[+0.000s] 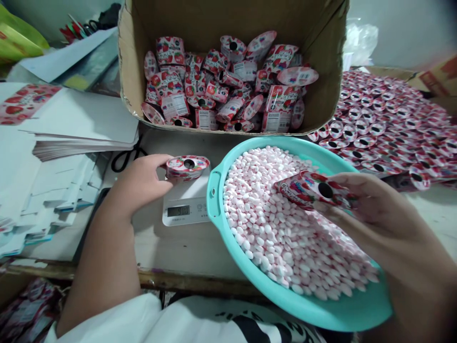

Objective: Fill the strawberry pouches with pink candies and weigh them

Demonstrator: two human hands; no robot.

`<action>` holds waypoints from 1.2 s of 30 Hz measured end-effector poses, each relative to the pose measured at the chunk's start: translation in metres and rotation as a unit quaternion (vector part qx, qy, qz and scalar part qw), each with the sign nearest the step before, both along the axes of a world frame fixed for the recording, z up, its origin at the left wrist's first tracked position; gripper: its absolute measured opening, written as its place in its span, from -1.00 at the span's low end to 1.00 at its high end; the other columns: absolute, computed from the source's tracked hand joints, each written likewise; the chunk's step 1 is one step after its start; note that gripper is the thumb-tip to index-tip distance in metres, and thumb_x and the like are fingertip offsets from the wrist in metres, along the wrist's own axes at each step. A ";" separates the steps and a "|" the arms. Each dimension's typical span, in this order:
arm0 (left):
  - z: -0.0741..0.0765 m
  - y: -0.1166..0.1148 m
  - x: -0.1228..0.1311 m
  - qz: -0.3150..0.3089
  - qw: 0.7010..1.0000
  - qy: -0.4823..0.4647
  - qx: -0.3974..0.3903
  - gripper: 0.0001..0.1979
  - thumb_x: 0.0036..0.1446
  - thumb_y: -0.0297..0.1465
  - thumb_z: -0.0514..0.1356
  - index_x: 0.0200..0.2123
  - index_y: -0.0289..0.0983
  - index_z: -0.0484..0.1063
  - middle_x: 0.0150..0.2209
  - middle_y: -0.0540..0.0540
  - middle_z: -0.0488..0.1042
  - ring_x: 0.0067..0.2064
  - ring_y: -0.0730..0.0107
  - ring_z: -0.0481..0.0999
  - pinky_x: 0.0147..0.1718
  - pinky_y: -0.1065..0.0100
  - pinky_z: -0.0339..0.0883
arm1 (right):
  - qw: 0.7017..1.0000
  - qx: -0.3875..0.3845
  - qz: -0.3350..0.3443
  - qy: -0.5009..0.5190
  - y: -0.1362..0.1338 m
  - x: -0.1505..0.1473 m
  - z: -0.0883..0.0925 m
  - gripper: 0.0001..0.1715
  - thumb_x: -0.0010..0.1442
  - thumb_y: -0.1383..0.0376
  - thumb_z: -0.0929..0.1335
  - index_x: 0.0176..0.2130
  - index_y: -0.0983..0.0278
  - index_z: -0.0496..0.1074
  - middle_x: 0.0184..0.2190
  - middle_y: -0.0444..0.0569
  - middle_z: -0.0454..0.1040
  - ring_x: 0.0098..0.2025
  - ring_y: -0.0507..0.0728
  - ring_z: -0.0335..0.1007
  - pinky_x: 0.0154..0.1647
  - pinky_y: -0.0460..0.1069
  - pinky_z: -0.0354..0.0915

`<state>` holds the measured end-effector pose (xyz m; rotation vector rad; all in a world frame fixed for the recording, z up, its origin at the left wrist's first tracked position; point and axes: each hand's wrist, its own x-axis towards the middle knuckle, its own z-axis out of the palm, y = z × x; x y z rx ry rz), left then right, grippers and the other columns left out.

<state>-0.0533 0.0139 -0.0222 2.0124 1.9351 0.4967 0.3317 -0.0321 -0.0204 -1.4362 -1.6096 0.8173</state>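
My left hand [144,183] grips one end of a small strawberry-printed oval candy box [178,172], which stands upright on a white digital scale [194,209]. The display appears to read 900, its decimal point unclear. A dark round hole shows in the box top. In my right hand [382,214] a second candy box [303,188] is held tilted, one end down among the candies and its hole facing up. Pink-white candies [274,238] fill much of the turquoise basin [357,312] beneath it.
A cardboard carton [130,71] behind the scale holds several jumbled candy boxes. Rows of upright boxes [389,109] cover the table's right side. Stacked white card sheets [82,114] and folded pieces [46,190] lie left, near black scissors handles [123,159]. The table's front edge [193,281] is close to my body.
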 end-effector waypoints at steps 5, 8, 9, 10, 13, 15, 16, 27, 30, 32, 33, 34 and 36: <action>-0.014 0.004 0.015 -0.024 0.984 0.023 0.175 -0.67 0.07 -0.34 0.26 -0.07 -0.26 0.55 -0.14 -0.14 0.59 -0.14 0.13 0.56 -0.19 0.28 0.38 | 1.000 0.001 0.018 -0.015 0.001 0.000 0.002 -0.55 0.10 0.14 0.49 -0.02 0.08 0.40 -0.13 -0.03 0.48 -0.08 0.20 0.44 -0.06 0.06 0.37; -0.023 0.004 0.024 -0.039 0.958 0.002 0.285 -0.71 0.16 -0.35 0.24 -0.04 -0.26 0.52 -0.15 -0.15 0.56 -0.11 0.19 0.54 -0.13 0.28 0.39 | 1.000 0.004 0.025 -0.017 0.000 0.002 0.002 -0.54 0.11 0.14 0.49 0.00 0.08 0.40 -0.13 -0.03 0.48 -0.08 0.19 0.45 -0.07 0.05 0.37; -0.025 0.004 0.027 -0.047 0.948 -0.004 0.314 -0.70 0.18 -0.34 0.24 -0.02 -0.26 0.51 -0.14 -0.15 0.56 -0.11 0.20 0.54 -0.10 0.28 0.40 | 1.000 0.003 0.026 -0.015 0.000 0.002 0.001 -0.53 0.11 0.13 0.49 0.01 0.08 0.40 -0.12 -0.03 0.48 -0.07 0.19 0.45 -0.07 0.05 0.37; -0.027 0.003 0.030 -0.055 0.939 -0.006 0.340 -0.68 0.19 -0.34 0.24 0.01 -0.25 0.50 -0.13 -0.15 0.55 -0.10 0.21 0.54 -0.08 0.27 0.40 | 1.000 0.003 0.026 -0.014 0.000 0.003 0.001 -0.52 0.11 0.13 0.49 0.01 0.07 0.39 -0.13 -0.03 0.48 -0.07 0.19 0.45 -0.07 0.05 0.37; -0.032 -0.001 0.036 -0.062 0.918 0.011 0.391 -0.62 0.20 -0.32 0.25 0.09 -0.22 0.49 -0.12 -0.15 0.55 -0.10 0.20 0.54 -0.04 0.22 0.40 | 0.999 0.002 0.029 -0.025 0.000 0.004 -0.001 -0.54 0.12 0.11 0.49 0.00 0.08 0.40 -0.13 -0.02 0.49 -0.07 0.20 0.45 -0.06 0.06 0.38; -0.034 -0.003 0.039 -0.056 0.913 0.017 0.403 -0.61 0.20 -0.31 0.25 0.10 -0.20 0.49 -0.13 -0.15 0.54 -0.12 0.21 0.53 -0.06 0.22 0.41 | 0.999 0.003 0.027 -0.029 0.001 0.003 -0.001 -0.54 0.12 0.10 0.48 0.00 0.09 0.40 -0.11 -0.01 0.49 -0.04 0.22 0.45 -0.03 0.08 0.38; -0.035 -0.004 0.040 -0.055 0.912 0.015 0.406 -0.60 0.20 -0.30 0.25 0.10 -0.20 0.50 -0.13 -0.15 0.54 -0.12 0.22 0.53 -0.07 0.22 0.41 | 0.999 0.001 0.026 -0.029 0.000 0.003 -0.001 -0.53 0.12 0.10 0.48 0.00 0.09 0.39 -0.09 0.00 0.48 -0.04 0.23 0.45 -0.02 0.09 0.39; -0.032 0.001 0.034 -0.130 0.915 0.052 0.379 -0.66 0.21 -0.31 0.27 0.06 -0.18 0.54 -0.19 -0.14 0.55 -0.17 0.21 0.50 -0.05 0.14 0.35 | 0.999 -0.003 0.018 -0.038 0.002 0.002 0.001 -0.56 0.12 0.09 0.48 -0.01 0.07 0.40 -0.11 -0.03 0.49 -0.06 0.20 0.45 -0.02 0.08 0.39; -0.030 0.002 0.032 -0.125 0.902 0.038 0.412 -0.65 0.21 -0.31 0.27 0.07 -0.17 0.53 -0.17 -0.14 0.56 -0.15 0.20 0.50 -0.04 0.13 0.35 | 0.999 0.000 0.023 -0.028 0.001 0.001 0.001 -0.57 0.13 0.10 0.48 -0.01 0.06 0.41 -0.10 -0.05 0.49 -0.04 0.19 0.45 0.01 0.05 0.38; -0.028 0.001 0.032 -0.111 0.896 0.015 0.430 -0.63 0.21 -0.33 0.27 0.09 -0.15 0.51 -0.12 -0.14 0.56 -0.11 0.19 0.50 -0.01 0.12 0.36 | 0.999 -0.001 0.023 -0.025 0.001 0.002 0.001 -0.56 0.14 0.10 0.47 0.00 0.07 0.40 -0.09 -0.05 0.49 -0.03 0.18 0.45 0.01 0.04 0.38; -0.027 0.000 0.032 -0.117 0.898 0.019 0.424 -0.63 0.21 -0.34 0.27 0.10 -0.13 0.51 -0.11 -0.14 0.56 -0.10 0.18 0.50 0.02 0.11 0.35 | 0.999 -0.001 0.025 -0.027 0.001 0.002 0.001 -0.56 0.14 0.10 0.47 0.00 0.07 0.40 -0.10 -0.05 0.49 -0.03 0.18 0.45 0.00 0.04 0.38; -0.026 -0.001 0.031 -0.131 0.901 0.032 0.413 -0.64 0.21 -0.35 0.26 0.10 -0.11 0.51 -0.11 -0.13 0.56 -0.09 0.18 0.51 0.06 0.08 0.33 | 0.999 -0.001 0.028 -0.029 0.001 0.002 0.000 -0.56 0.15 0.10 0.47 0.01 0.07 0.40 -0.10 -0.05 0.49 -0.03 0.18 0.45 -0.01 0.03 0.38; -0.023 -0.002 0.029 -0.159 0.904 0.066 0.392 -0.64 0.22 -0.36 0.25 0.09 -0.06 0.52 -0.10 -0.11 0.57 -0.08 0.17 0.50 0.13 0.02 0.29 | 0.999 -0.001 0.034 -0.034 0.002 0.003 0.000 -0.56 0.15 0.09 0.47 0.01 0.07 0.40 -0.10 -0.05 0.50 -0.04 0.18 0.45 -0.03 0.02 0.39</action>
